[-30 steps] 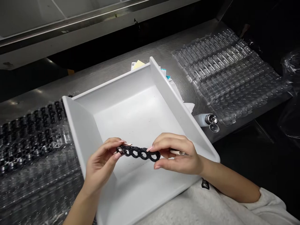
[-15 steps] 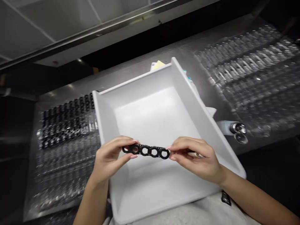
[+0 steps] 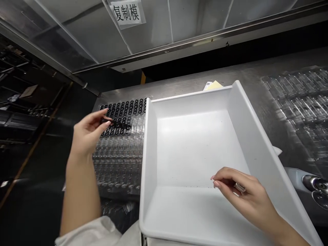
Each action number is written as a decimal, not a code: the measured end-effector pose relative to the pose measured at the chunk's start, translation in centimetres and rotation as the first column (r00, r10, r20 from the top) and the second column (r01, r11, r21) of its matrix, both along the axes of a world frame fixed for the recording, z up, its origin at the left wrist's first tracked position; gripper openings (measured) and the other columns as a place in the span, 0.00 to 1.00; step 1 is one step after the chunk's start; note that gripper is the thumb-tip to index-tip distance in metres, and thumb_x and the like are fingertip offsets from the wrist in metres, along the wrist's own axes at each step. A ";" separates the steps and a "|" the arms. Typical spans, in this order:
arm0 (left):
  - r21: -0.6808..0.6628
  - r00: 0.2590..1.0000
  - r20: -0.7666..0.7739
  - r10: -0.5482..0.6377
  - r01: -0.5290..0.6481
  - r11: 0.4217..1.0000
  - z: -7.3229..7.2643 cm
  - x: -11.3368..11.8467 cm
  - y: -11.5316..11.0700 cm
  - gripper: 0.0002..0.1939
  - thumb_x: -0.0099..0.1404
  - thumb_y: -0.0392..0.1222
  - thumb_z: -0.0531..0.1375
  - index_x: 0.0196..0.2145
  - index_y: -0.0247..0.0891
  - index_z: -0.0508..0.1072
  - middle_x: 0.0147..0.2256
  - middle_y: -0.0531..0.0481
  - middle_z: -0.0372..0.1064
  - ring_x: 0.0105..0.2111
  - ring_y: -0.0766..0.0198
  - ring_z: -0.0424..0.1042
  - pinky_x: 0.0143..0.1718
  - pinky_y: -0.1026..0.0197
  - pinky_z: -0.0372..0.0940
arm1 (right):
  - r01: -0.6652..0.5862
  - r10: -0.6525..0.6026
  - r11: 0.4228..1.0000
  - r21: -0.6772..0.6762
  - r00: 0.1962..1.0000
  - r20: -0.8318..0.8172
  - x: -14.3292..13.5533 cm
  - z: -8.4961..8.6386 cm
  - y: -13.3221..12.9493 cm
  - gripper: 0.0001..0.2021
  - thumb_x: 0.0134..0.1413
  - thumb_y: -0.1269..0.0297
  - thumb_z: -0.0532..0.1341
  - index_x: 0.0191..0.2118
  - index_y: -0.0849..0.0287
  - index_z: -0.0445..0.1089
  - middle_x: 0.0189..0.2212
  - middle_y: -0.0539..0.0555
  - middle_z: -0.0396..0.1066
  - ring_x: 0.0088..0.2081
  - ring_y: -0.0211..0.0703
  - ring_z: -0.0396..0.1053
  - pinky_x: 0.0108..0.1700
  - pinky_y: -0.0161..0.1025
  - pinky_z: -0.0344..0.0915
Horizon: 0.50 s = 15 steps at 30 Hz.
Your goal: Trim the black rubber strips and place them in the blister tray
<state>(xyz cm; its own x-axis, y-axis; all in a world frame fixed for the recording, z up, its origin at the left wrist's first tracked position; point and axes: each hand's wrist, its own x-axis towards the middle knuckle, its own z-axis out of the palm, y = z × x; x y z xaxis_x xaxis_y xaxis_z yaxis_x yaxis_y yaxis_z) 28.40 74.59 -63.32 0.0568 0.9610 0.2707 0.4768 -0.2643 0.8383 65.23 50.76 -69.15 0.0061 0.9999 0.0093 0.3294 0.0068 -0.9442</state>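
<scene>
My left hand (image 3: 87, 136) pinches one end of a thin black plastic strip with round holes (image 3: 120, 124). It holds the strip over a clear blister tray (image 3: 118, 147) at the left. Similar black strips (image 3: 125, 107) fill the tray's far rows, while its nearer rows show bare clear slots. Over the white bin (image 3: 189, 212), my right hand (image 3: 246, 194) has its thumb and forefinger closed together. A small shiny metal-ended object (image 3: 240, 187) is tucked in its curled fingers; most of it is hidden, so I cannot tell its kind.
The white bin's high walls stand between the two sides of the metal table (image 3: 174, 85). More clear trays (image 3: 304, 102) lie at the right, near a bottle-like item with a shiny metal end (image 3: 316, 184). Yellow and white papers (image 3: 214, 85) sit behind the bin.
My left hand has carried the black strip from over the bin leftward to the tray. My right hand has let go of the strip and stays over the bin. The view has turned left.
</scene>
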 end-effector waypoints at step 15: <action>-0.328 0.987 -0.147 -0.061 0.010 0.945 -12.8 -3.2 11.7 0.23 0.51 0.51 0.68 0.40 0.31 0.76 0.40 0.40 0.77 0.40 0.58 0.73 0.43 0.58 0.68 | 0.065 -0.065 0.991 -0.114 0.998 0.004 -0.4 -0.3 0.6 0.08 0.59 0.58 0.62 0.32 0.55 0.73 0.24 0.53 0.70 0.25 0.41 0.68 0.23 0.35 0.62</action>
<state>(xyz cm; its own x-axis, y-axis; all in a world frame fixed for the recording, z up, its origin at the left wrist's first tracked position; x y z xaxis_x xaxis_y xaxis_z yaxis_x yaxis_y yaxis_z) 25.23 86.30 -76.13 0.1083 0.9916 -0.0710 0.6014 -0.0084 0.7989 64.85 51.37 -69.46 0.0707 0.9920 -0.1050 0.3257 -0.1224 -0.9375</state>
